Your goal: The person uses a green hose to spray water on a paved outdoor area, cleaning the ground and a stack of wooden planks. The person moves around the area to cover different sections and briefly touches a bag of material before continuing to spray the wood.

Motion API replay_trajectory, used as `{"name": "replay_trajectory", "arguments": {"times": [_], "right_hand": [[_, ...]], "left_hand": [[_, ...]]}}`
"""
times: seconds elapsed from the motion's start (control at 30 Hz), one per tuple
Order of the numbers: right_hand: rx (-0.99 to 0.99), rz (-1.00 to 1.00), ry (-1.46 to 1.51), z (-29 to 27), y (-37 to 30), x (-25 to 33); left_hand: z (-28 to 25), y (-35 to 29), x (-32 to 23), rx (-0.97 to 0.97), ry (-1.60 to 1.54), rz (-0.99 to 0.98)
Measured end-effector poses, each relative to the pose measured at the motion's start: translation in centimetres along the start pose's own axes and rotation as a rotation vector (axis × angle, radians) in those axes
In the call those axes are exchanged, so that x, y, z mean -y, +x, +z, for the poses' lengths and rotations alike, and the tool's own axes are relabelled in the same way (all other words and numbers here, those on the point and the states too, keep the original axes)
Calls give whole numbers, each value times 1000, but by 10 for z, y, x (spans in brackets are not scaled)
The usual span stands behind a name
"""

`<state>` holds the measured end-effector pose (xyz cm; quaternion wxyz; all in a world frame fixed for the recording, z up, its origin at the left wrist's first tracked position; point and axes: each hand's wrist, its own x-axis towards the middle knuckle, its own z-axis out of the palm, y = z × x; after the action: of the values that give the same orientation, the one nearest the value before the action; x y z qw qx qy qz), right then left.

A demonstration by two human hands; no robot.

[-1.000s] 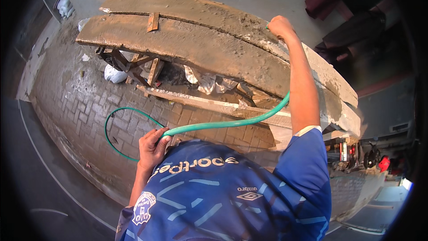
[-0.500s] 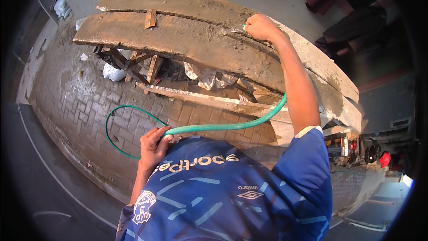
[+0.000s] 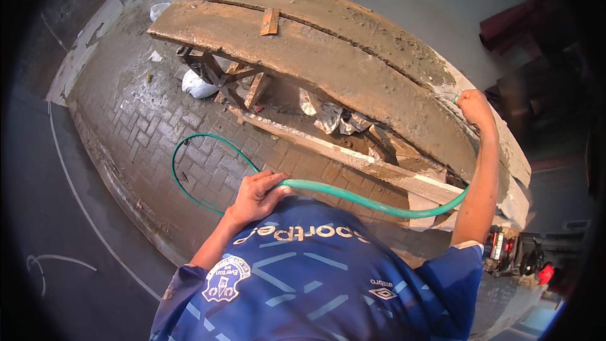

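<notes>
A green hose (image 3: 353, 197) runs from a loop on the brick paving, through my left hand (image 3: 257, 196), and up to my right hand (image 3: 473, 106). My left hand grips the hose just in front of my chest. Held out at arm's length, my right hand closes on the hose's end, at the right part of a long dirty plank table (image 3: 328, 63) crusted with dried mortar. The hose sags in a curve between the two hands. My blue shirt (image 3: 315, 278) fills the lower part of the view.
A wooden trestle frame (image 3: 221, 76) stands under the planks, with white sacks (image 3: 197, 85) and crumpled plastic (image 3: 328, 117) beneath. A pale board (image 3: 353, 158) lies along the ground. Wet brick paving (image 3: 145, 126) spreads left. A red and black machine (image 3: 517, 256) stands at lower right.
My right hand with the hose end has swept right along the plank top toward its far right end. The view has shifted, and my left hand keeps its grip.
</notes>
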<state>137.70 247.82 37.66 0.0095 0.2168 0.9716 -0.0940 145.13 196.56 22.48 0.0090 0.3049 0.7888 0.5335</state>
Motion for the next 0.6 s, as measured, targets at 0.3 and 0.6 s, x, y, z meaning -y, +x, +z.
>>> {"name": "replay_trajectory", "arguments": {"times": [0.3, 0.6], "right_hand": [[-110, 253, -148, -26, -57, -111], [68, 38, 84, -27, -70, -100]], "left_hand": [[50, 32, -3, 194, -56, 54], [109, 26, -45, 138, 14, 37]]}}
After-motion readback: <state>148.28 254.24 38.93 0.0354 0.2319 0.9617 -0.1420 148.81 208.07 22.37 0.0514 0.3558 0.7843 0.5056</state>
